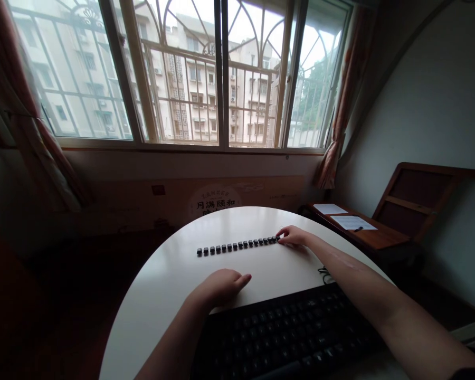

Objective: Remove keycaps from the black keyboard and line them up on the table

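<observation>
A row of small black keycaps runs across the white round table, rising slightly toward the right. At its right end my right hand pinches the last keycap between thumb and fingertips, partly hiding it. My left hand rests low over the table, just beyond the upper left edge of a black keyboard. Its thumb points out to the right; the other fingers are mostly hidden beneath the hand, and nothing shows in it. The dim light makes the keyboard's separate keys hard to make out.
A dark cable lies by the keyboard under my right forearm. To the right, a wooden chair holds paper sheets and a black pen. Behind the table stands a printed cardboard box, below a barred window.
</observation>
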Action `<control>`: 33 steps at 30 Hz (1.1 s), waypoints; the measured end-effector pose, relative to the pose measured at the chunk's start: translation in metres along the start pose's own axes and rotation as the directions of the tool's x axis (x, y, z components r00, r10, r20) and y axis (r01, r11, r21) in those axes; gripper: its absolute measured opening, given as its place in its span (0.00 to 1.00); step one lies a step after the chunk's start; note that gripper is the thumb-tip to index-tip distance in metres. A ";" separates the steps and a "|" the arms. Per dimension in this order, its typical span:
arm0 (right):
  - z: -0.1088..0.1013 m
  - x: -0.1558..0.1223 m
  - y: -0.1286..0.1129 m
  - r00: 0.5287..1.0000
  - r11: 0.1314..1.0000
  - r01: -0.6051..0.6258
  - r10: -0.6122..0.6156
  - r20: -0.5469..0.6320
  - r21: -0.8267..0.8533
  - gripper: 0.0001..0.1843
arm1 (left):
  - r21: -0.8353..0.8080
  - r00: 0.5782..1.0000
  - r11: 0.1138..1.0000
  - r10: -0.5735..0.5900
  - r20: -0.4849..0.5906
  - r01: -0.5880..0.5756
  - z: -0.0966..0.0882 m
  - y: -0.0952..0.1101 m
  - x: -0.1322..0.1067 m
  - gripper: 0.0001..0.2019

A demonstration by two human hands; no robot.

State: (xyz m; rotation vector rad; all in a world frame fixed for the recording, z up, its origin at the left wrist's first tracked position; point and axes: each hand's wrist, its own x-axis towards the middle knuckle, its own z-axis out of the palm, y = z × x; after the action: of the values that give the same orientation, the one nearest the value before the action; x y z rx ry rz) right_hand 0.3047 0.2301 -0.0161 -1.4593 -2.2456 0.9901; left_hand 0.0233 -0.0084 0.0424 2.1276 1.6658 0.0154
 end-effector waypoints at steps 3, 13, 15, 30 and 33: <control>0.002 -0.002 -0.002 1.000 1.000 0.007 -0.007 -0.015 -0.002 0.22 | -0.018 1.000 1.000 0.004 -0.008 -0.004 0.000 -0.002 0.001 0.32; -0.014 -0.039 -0.025 0.903 0.967 0.253 -0.236 -0.359 0.001 0.19 | 0.019 0.997 0.998 0.066 -0.040 -0.066 0.000 -0.004 -0.002 0.28; -0.022 -0.056 -0.034 0.838 0.947 0.322 -0.279 -0.469 0.013 0.19 | 0.028 0.993 0.994 0.110 -0.046 -0.109 0.001 0.003 -0.003 0.26; 0.017 -0.217 -0.115 0.497 0.656 0.751 -0.636 -0.591 -0.074 0.20 | 0.018 0.980 0.981 0.190 0.052 -0.191 0.010 0.046 -0.005 0.17; 0.032 -0.208 -0.096 0.499 0.623 0.759 -0.744 -0.445 -0.191 0.15 | 0.021 0.981 0.982 0.188 0.042 -0.189 0.013 0.049 -0.002 0.16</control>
State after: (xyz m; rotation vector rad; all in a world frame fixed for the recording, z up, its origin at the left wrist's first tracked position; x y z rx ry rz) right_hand 0.3139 0.0092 0.0520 -0.4485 -2.0858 0.2947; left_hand 0.0711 -0.0237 0.0481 2.2820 1.4434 0.0091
